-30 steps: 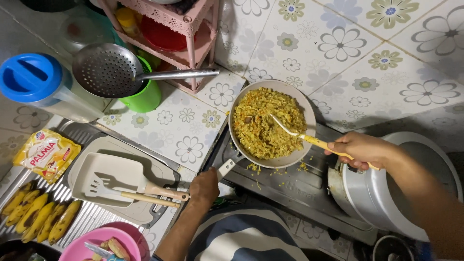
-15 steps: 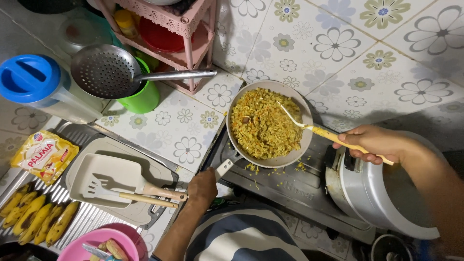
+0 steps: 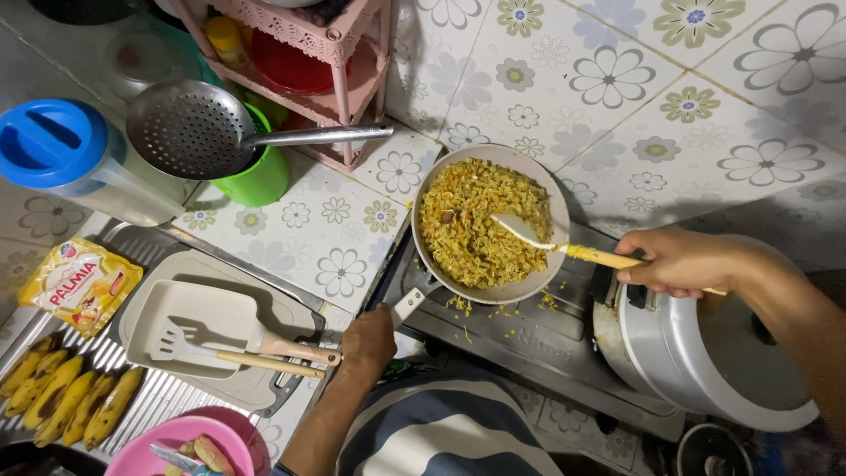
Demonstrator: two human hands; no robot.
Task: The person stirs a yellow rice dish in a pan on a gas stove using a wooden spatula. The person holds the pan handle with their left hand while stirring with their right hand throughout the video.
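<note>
While the left hand (image 3: 368, 339) apparently clamps the pan (image 3: 490, 225) handle, the right hand's (image 3: 674, 262) grip holds the spatula (image 3: 564, 245).

The left hand (image 3: 368, 339) grips the pan (image 3: 538, 286) handle; the right hand (image 3: 679, 262) stirs noodles (image 3: 467, 220) with a spatula (image 3: 546, 240).

The frying pan (image 3: 538, 176) has a matt pale coating; its spoon (image 3: 546, 242) pairs a smooth pale head with a wooden handle. The skimmer (image 3: 189, 128) is perforated shiny metal. Glossy tiles (image 3: 670, 115) line the wall; the stove (image 3: 529, 330) is dull steel.
</note>
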